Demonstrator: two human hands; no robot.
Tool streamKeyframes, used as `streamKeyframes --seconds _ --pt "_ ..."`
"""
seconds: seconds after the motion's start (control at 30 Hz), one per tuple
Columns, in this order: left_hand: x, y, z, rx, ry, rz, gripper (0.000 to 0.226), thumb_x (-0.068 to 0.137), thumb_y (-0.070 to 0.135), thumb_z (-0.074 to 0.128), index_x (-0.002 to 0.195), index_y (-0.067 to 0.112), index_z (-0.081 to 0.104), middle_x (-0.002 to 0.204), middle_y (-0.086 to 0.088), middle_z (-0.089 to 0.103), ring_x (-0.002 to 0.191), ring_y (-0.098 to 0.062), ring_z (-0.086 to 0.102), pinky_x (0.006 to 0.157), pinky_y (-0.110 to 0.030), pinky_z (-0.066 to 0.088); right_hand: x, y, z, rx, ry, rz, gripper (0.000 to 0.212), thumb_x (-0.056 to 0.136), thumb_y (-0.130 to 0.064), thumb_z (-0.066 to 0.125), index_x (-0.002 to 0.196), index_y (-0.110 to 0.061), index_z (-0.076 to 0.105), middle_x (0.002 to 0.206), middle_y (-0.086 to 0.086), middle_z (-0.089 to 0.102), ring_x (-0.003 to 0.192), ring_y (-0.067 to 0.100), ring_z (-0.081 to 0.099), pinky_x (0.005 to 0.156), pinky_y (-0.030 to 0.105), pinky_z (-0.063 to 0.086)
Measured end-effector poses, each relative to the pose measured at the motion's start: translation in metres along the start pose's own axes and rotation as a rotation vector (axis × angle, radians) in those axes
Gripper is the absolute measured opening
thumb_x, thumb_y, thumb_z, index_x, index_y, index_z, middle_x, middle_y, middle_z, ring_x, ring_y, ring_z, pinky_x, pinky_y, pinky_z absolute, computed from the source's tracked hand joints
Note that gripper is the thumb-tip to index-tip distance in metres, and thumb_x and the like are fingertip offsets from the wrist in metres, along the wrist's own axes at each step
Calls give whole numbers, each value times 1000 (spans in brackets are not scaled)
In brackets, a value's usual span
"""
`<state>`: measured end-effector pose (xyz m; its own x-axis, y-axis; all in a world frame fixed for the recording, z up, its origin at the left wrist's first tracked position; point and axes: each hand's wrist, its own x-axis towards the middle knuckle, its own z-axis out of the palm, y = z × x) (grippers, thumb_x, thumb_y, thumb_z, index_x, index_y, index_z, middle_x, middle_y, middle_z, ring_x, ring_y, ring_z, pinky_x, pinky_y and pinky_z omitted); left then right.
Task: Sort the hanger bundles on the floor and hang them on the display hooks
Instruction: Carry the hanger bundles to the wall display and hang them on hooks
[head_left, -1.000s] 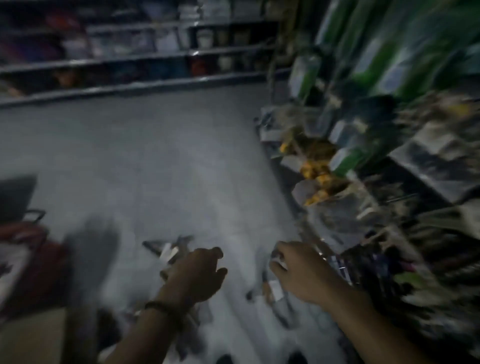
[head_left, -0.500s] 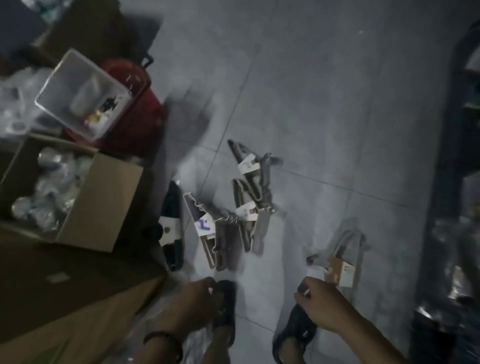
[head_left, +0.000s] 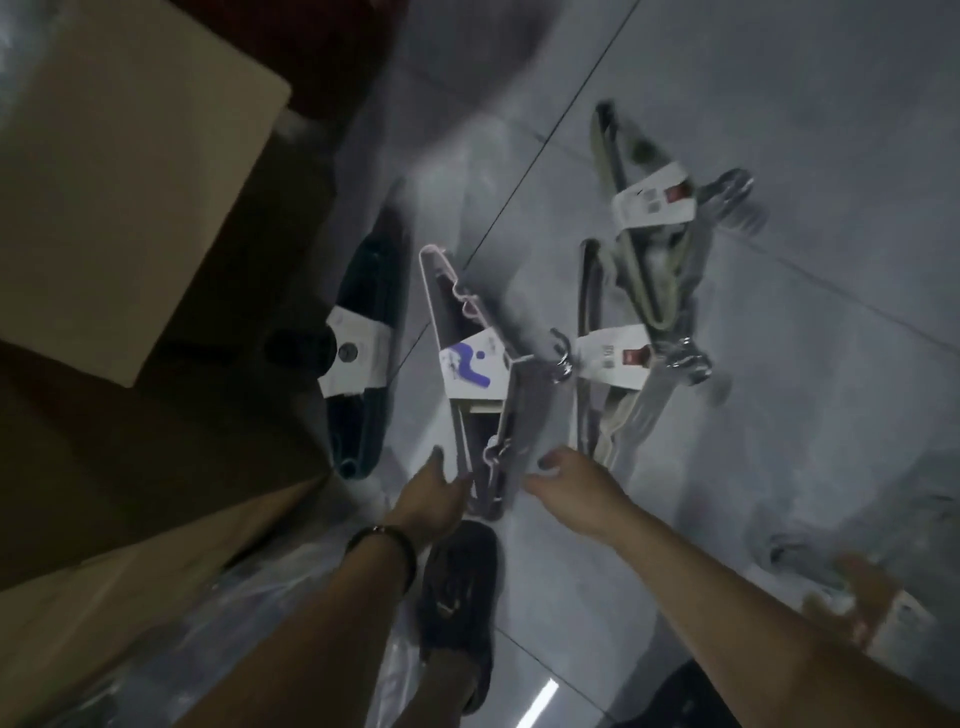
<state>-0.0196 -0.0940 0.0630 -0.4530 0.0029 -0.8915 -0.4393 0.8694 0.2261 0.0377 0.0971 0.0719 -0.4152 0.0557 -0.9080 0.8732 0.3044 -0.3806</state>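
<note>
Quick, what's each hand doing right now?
Left hand: open, fingertips at the near end of the white hanger bundle.
Right hand: open beside the same bundle, holding nothing.

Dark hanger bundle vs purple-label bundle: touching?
Apart. Head view shows a strip of floor between the dark hanger bundle and the purple-label bundle.

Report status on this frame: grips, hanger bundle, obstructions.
Open: left grip, right grip, flanking near end of white plastic hanger bundle with purple-marked label. It lies flat on grey tiled floor. Beside it, dark teal hanger bundle.
</note>
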Motion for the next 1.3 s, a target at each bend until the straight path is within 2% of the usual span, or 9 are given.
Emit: streamKeyframes --seconds 0.13,0.23,0.37,0.6,0.77,0.9,1.03,1.17,1.3 --pt "48 -6 14 -333 -64 131 76 101 7 62 160 40 27 156 0 55 133 -25 60 106 -38 52 67 -14 29 133 110 48 81 95 -65 61 153 -11 44 149 13 56 133 33 56 91 33 41" --pt "67 -24 29 -467 -125 208 94 93 -11 58 157 50 26 141 7 64 126 -24 66 97 -56 60 101 -21 41 201 161 26 74 93 -68 57 145 -14 55 139 11 65 119 33 63 85 32 40" --pt "69 -32 33 -492 -120 223 87 95 -5 56 159 46 27 147 9 59 133 -21 60 109 -58 52 120 -34 54 142 258 41 46 91 -51 67 117 -14 74 111 10 76 100 33 72 84 35 56" --pt "59 -24 27 -471 -194 292 98 88 -11 59 163 42 22 150 3 54 137 -25 55 105 -54 55 121 -44 51 22 313 108 30 78 -21 69 105 -9 75 99 16 76 84 36 75 74 45 66" --pt "30 -6 20 -543 -222 309 85 98 -10 57 153 50 34 144 22 57 135 -15 58 98 -25 56 103 -36 24 -17 327 70 3 86 -8 67 88 -9 69 79 7 68 75 29 67 52 23 46" --pt "-3 -4 6 -559 -193 220 44 100 35 69 135 51 48 148 9 59 127 -16 62 106 -42 52 64 -20 0 -18 306 54 7 87 -8 65 80 -7 63 79 9 67 81 31 69 69 34 56" --pt "-44 12 -20 -676 -143 228 96 80 69 75 159 34 32 158 1 46 133 -19 55 110 -43 47 -14 2 -10 36 304 2 9 87 -15 70 93 -8 70 89 8 73 80 27 70 64 25 47" --pt "-104 73 -44 -836 -116 316 84 86 57 76 154 21 41 142 -4 64 122 -21 69 106 -47 53 -122 11 -16 116 300 -28 7 95 -19 68 91 -14 71 80 -1 73 68 16 70 56 26 54" --pt "-193 135 -52 -917 9 379 40 98 14 69 135 12 54 125 -12 71 114 -37 71 92 -45 63 -229 6 -34 134 288 -61 11 99 -24 67 91 -17 67 87 -3 73 79 15 72 76 40 65"
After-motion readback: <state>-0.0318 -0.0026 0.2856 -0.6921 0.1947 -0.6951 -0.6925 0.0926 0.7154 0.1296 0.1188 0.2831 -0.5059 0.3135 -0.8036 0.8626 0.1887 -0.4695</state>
